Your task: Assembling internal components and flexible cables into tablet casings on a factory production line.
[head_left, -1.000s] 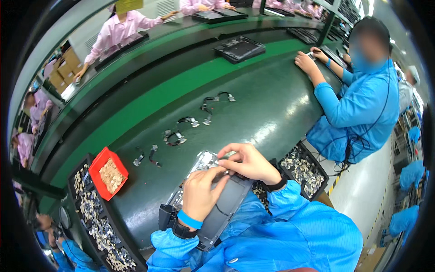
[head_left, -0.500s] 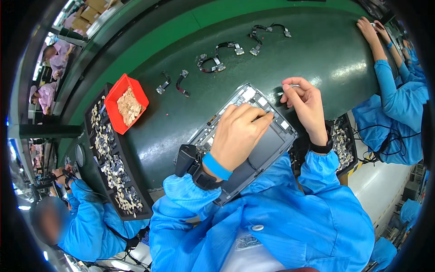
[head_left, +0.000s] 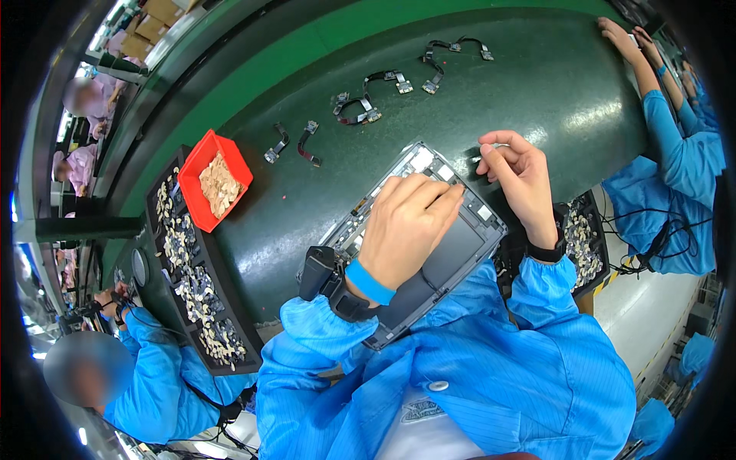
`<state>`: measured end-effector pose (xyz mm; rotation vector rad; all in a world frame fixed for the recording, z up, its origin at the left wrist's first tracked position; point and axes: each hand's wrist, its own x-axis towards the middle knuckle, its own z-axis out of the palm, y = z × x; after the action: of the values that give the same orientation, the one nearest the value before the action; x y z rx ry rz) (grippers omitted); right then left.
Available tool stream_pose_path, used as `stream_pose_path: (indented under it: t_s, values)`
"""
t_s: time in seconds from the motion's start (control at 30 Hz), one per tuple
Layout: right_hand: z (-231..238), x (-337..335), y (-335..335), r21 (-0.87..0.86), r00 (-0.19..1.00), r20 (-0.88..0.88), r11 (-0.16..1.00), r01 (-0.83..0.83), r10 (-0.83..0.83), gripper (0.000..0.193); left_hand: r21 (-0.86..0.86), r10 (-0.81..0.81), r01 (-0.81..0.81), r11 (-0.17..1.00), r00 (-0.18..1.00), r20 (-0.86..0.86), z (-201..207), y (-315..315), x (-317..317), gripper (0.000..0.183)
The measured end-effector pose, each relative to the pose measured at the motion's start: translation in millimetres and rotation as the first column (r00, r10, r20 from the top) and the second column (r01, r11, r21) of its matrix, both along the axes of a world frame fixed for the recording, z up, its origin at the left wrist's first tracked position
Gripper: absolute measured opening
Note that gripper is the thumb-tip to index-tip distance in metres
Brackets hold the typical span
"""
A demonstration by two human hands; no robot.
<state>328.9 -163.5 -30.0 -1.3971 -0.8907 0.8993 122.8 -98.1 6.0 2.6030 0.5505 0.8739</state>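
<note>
An opened tablet casing (head_left: 452, 249) lies aslant before me, its grey inside and small internal parts showing. My left hand (head_left: 410, 222) rests over its upper half, fingers bent and drawn together near the far right corner; whatever the fingertips hold is hidden. Just off that corner, my right hand (head_left: 521, 172) is raised with thumb and fingertips closed together. A tiny item may be between them, but I cannot make it out. Beyond the casing, several dark flex cables with small connector boards (head_left: 360, 111) lie spread over the green tabletop (head_left: 307, 199).
To the left, a red bin (head_left: 205, 184) of flat tan pieces sits against a black tray (head_left: 201, 291) filled with small pale and dark parts. A similar tray (head_left: 584, 241) stands by my right forearm. Co-workers in blue sit at left (head_left: 165, 376) and right (head_left: 675, 153).
Both my hands keep nearly the same pose over and beside the tablet casing. The whole view has shifted slightly, and the co-worker's hands at far right sit a little higher.
</note>
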Motion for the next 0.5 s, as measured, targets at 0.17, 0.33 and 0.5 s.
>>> stream_pose_path:
  t_s: [0.17, 0.33, 0.5]
  values:
    - [-0.7, 0.8, 1.0, -0.007, 1.000, -0.011, 1.000, -0.006, 0.006, 0.019, -0.005, -0.024, 0.024, 1.000, 1.000, 0.008, -5.0, 1.5, 0.6, 0.017]
    - [0.4, -1.4, 0.8, -0.007, 1.000, -0.006, 1.000, -0.001, 0.001, 0.019, 0.006, 0.010, -0.010, 1.000, 0.999, -0.030, -3.5, 1.6, 0.8, 0.015]
    - [-1.7, -1.4, -2.2, -0.010, 1.000, 0.005, 1.000, 0.001, -0.001, 0.019, 0.009, -0.042, 0.042, 0.999, 0.999, 0.007, -10.2, -0.1, 3.1, 0.014]
